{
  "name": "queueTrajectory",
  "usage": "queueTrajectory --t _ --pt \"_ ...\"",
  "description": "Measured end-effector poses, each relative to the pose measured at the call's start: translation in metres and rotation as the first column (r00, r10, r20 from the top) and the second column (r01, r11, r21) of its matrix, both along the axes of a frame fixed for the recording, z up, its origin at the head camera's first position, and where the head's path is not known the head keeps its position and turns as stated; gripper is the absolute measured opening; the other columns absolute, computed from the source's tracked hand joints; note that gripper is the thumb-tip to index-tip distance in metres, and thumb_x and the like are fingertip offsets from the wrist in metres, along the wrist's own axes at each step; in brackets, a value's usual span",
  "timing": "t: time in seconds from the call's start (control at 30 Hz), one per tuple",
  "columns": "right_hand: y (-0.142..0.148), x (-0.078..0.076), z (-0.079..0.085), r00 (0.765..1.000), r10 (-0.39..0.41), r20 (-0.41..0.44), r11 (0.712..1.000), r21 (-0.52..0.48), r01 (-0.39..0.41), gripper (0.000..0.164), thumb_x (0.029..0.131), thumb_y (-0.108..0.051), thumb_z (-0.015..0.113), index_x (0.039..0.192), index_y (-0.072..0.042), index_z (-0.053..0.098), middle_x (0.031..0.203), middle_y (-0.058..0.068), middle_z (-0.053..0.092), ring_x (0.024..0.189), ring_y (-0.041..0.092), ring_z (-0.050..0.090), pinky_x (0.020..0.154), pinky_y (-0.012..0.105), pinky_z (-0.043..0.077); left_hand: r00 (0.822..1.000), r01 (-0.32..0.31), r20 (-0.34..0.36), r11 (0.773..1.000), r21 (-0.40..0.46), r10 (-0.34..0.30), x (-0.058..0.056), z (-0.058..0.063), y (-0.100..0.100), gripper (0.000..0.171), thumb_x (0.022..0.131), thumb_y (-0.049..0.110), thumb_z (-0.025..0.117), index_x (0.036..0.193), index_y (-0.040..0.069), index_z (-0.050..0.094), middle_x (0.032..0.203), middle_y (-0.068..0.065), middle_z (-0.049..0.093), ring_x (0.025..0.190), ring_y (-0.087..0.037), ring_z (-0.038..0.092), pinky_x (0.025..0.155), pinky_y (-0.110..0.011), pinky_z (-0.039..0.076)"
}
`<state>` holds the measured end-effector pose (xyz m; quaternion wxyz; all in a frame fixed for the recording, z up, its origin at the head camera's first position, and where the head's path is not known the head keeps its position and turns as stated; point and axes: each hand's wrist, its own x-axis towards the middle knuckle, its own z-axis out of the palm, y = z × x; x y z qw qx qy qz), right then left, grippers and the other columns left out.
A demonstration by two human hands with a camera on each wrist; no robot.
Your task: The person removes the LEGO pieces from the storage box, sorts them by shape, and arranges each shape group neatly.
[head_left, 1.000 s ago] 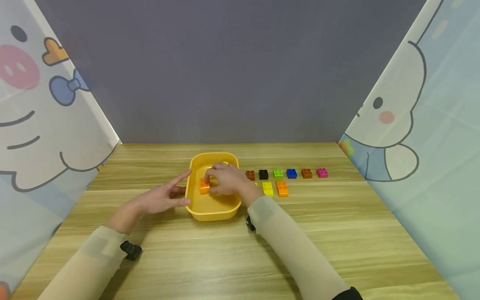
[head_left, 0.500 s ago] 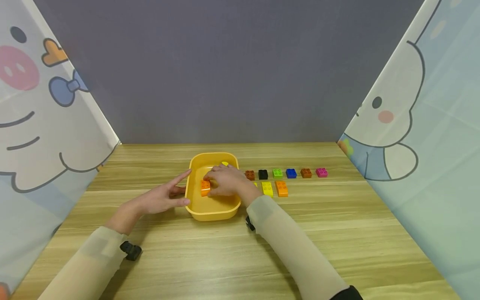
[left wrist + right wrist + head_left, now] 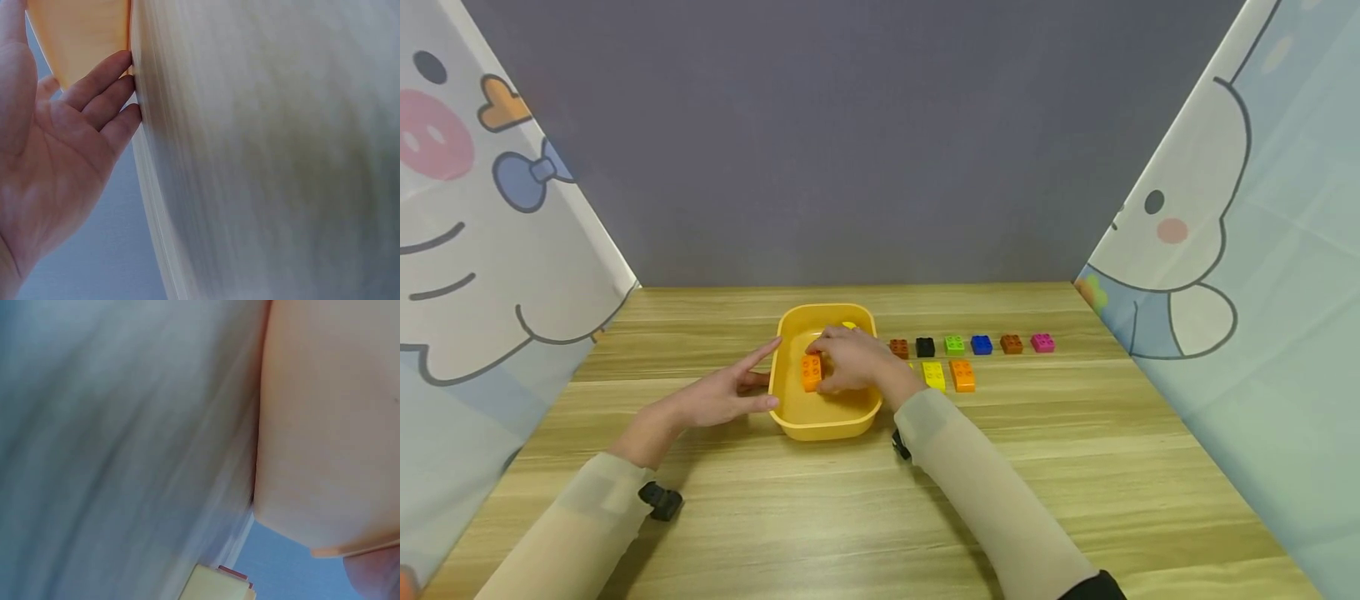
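The yellow bin (image 3: pixel 826 432) stands on the wooden table, with my left hand (image 3: pixel 718 396) spread along its left side. In the left wrist view, that hand's fingers (image 3: pixel 103 94) lie nearly straight, close to the bin wall. My right hand (image 3: pixel 853 360) reaches over the right rim, and its curled fingers and thumb pinch an orange toy brick (image 3: pixel 811 372) inside the bin. Part of a yellow piece (image 3: pixel 848 325) shows behind the right hand. The hand covers the rest of what lies there. In the right wrist view the bin wall (image 3: pixel 331 425) hides most of the hand.
To the right of the bin runs a row of small bricks: brown (image 3: pixel 898 348), black (image 3: pixel 925 347), green (image 3: pixel 954 344), blue (image 3: pixel 981 344), another brown (image 3: pixel 1011 343) and pink (image 3: pixel 1042 342). In front are yellow (image 3: pixel 934 375) and orange (image 3: pixel 962 376) bricks, plus one partly hidden by the right arm.
The orange brick in the bin has shifted slightly and turned so that more of its studded top shows. The right hand's fingers have moved a little. My left hand has stayed put.
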<state>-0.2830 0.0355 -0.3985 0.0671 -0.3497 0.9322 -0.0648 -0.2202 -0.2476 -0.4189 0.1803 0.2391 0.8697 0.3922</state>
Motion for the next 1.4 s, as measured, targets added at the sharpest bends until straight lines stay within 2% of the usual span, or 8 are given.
queueTrajectory --t 0.3,0.47,0.63,0.73,0.93,1.07,1.2,1.4 --pt "0.003 0.001 0.002 0.995 -0.032 0.094 0.990 -0.131 0.044 0.069 0.094 -0.041 0.085 0.154 -0.035 0.050 0.143 -0.004 0.071 0.120 0.021 0.069 0.108 0.045 0.056 1.000 -0.012 0.003 1.000 -0.014 0.012 0.000 0.001 0.001 0.103 0.107 0.042 0.073 0.179 0.026 0.001 0.161 -0.031 0.055 0.149 -0.051 0.055 0.120 -0.073 0.043" --pt "0.004 -0.001 0.004 0.993 0.002 0.121 0.986 -0.167 0.018 0.065 0.100 -0.034 0.081 0.156 -0.036 0.049 0.133 -0.006 0.072 0.108 0.013 0.069 0.098 0.038 0.059 1.000 -0.003 -0.003 1.000 -0.009 0.003 -0.001 0.001 0.000 0.103 0.107 0.042 0.073 0.179 0.026 0.001 0.161 -0.032 0.055 0.149 -0.051 0.055 0.120 -0.074 0.042" --pt "0.004 -0.004 0.004 0.988 0.044 0.148 0.972 -0.235 -0.008 0.063 0.102 -0.026 0.080 0.157 -0.035 0.051 0.133 -0.006 0.070 0.109 0.009 0.070 0.095 0.034 0.060 1.000 -0.003 -0.004 1.000 -0.007 0.003 -0.001 0.000 0.001 0.101 0.108 0.041 0.072 0.179 0.025 0.002 0.160 -0.031 0.056 0.148 -0.051 0.056 0.119 -0.074 0.043" --pt "0.007 -0.006 0.005 0.979 0.066 0.191 0.947 -0.321 -0.001 0.063 0.102 -0.018 0.080 0.157 -0.033 0.053 0.133 -0.004 0.069 0.110 0.012 0.069 0.095 0.032 0.060 1.000 -0.014 -0.002 1.000 -0.011 0.014 -0.001 0.000 0.002 0.100 0.108 0.042 0.072 0.179 0.027 0.003 0.161 -0.030 0.056 0.149 -0.051 0.055 0.120 -0.074 0.042" --pt "0.021 -0.007 0.016 0.960 0.148 0.239 0.867 -0.498 -0.010 0.061 0.100 -0.001 0.075 0.155 -0.020 0.056 0.136 0.005 0.064 0.105 0.019 0.065 0.099 0.032 0.058 1.000 -0.004 0.000 1.000 -0.001 0.004 -0.001 0.001 0.003 0.102 0.107 0.042 0.073 0.179 0.026 0.003 0.160 -0.031 0.056 0.149 -0.050 0.056 0.121 -0.074 0.041" --pt "0.042 -0.004 0.029 0.952 0.199 0.232 0.815 -0.579 -0.029 0.059 0.101 0.002 0.071 0.156 -0.014 0.054 0.136 0.011 0.062 0.102 0.023 0.067 0.099 0.035 0.060 1.000 0.007 0.003 1.000 0.011 -0.007 -0.002 0.002 0.002 0.103 0.107 0.040 0.073 0.179 0.023 0.002 0.161 -0.031 0.055 0.149 -0.049 0.056 0.121 -0.073 0.041" --pt "0.072 0.002 0.036 0.948 0.191 0.253 0.774 -0.633 0.013 0.060 0.102 0.003 0.070 0.157 -0.013 0.052 0.134 0.013 0.062 0.101 0.025 0.070 0.093 0.036 0.063 1.000 0.010 -0.006 1.000 0.017 -0.010 -0.002 0.002 0.002 0.104 0.107 0.039 0.075 0.179 0.023 0.002 0.160 -0.031 0.056 0.148 -0.049 0.056 0.122 -0.073 0.041" --pt "0.126 0.012 0.038 0.948 0.109 0.299 0.774 -0.624 0.107 0.058 0.103 0.002 0.071 0.155 -0.016 0.053 0.139 0.014 0.059 0.105 0.029 0.070 0.094 0.042 0.062 1.000 0.017 -0.025 1.000 0.016 -0.016 -0.002 0.000 0.001 0.104 0.107 0.037 0.075 0.179 0.022 0.001 0.159 -0.032 0.056 0.148 -0.050 0.057 0.122 -0.072 0.041"
